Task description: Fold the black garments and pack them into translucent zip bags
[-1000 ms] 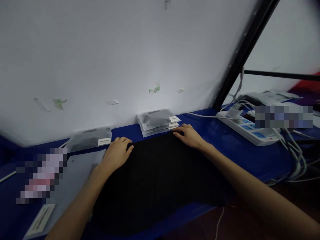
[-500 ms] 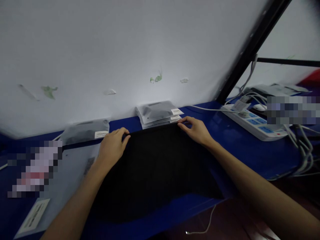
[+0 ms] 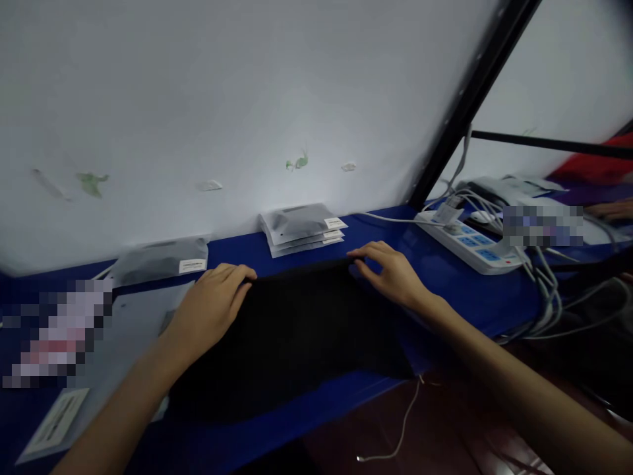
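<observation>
A black cloth (image 3: 297,330) lies spread on the blue table (image 3: 435,277) in front of me. My left hand (image 3: 210,310) grips its far left corner, fingers curled over the edge. My right hand (image 3: 390,274) pinches the far right corner of the same edge. Just beyond the cloth, against the white wall, sits a small stack of grey plastic packets (image 3: 299,227) with white labels. Another grey packet (image 3: 158,260) lies to the left of my left hand.
A flat grey bag (image 3: 123,330) with a label lies on the table at left, partly under the cloth. A white power strip (image 3: 469,244) with several cables stands at right beside a black frame post (image 3: 469,99). Another person's hand (image 3: 610,210) shows at far right.
Both hands have drawn the cloth's far edge a little toward me, away from the packet stack. The view has shifted slightly.
</observation>
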Tool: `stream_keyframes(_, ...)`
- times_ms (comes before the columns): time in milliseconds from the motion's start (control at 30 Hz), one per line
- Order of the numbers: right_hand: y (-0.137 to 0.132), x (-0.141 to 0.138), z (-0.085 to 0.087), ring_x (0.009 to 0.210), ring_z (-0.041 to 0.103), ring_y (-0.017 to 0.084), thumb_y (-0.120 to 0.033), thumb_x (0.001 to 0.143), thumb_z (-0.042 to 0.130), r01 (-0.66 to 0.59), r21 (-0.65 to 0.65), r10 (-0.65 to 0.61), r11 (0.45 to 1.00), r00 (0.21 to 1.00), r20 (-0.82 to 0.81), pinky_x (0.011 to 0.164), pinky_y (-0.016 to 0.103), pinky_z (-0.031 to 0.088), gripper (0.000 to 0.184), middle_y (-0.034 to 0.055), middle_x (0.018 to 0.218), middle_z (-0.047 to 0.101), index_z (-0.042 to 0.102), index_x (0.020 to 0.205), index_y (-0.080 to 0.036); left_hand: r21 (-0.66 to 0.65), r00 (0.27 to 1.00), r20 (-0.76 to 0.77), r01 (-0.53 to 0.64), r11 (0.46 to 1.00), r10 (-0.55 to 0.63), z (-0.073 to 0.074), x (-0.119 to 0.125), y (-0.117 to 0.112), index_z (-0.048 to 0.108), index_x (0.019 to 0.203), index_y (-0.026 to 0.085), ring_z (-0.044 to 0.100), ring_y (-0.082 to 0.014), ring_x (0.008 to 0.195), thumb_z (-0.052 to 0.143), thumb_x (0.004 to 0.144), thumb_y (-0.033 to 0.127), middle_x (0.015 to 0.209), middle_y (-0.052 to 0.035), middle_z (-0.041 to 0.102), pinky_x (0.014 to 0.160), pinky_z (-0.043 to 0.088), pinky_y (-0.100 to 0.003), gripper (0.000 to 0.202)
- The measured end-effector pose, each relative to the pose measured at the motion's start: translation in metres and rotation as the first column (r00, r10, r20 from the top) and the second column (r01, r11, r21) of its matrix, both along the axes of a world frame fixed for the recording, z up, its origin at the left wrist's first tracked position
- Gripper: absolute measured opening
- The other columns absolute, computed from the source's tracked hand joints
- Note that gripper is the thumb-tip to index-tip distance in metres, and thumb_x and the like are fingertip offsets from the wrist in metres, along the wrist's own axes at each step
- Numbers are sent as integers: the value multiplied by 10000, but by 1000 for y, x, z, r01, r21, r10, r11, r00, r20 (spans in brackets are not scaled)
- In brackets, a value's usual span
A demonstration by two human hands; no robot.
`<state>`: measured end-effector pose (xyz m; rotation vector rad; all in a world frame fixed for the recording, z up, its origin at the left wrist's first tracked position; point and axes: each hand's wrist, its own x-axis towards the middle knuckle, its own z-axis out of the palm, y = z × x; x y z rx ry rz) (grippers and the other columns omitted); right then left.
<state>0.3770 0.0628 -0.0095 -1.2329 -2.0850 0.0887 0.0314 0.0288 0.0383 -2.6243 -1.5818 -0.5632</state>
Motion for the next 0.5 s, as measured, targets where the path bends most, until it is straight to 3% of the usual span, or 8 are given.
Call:
stream_keyframes(100, -24, 3, -1, 997, 600, 250, -295, 927, 501, -33, 3, 33, 999, 998, 56, 920, 450, 508, 236, 82, 1054, 645, 683, 1072, -254, -19, 1000, -17, 17, 1000, -18, -7, -5, -23, 637, 1096, 285, 595, -262, 1136, 394, 959, 365, 1145, -26, 682, 985, 471, -458, 290)
stream_keyframes(267, -49, 3, -14, 1126, 570, 274, -321, 915, 530, -55, -60, 61, 997, 993, 101, 983, 497, 488, 242, 97, 1199, 588, 696, 1085, -277, -140, 998, -68, 6, 990, -16, -32, -13, -58, 631, 1235, 321, 482, -274, 1322, 425, 946, 524, 1363, 14, 600, 1098, 405, -502, 409)
stream_keyframes(500, -54, 7, -22, 1195, 545, 288, -353, 914, 541, -38, -112, 50, 993, 993, 104, 1063, 575, 419, 267, 91, 1289, 552, 685, 1131, -301, -105, 990, -65, -128, 986, 122, -55, -5, -76, 529, 1374, 306, 406, -260, 1390, 349, 971, 521, 1488, 28, 474, 1123, 387, -504, 490)
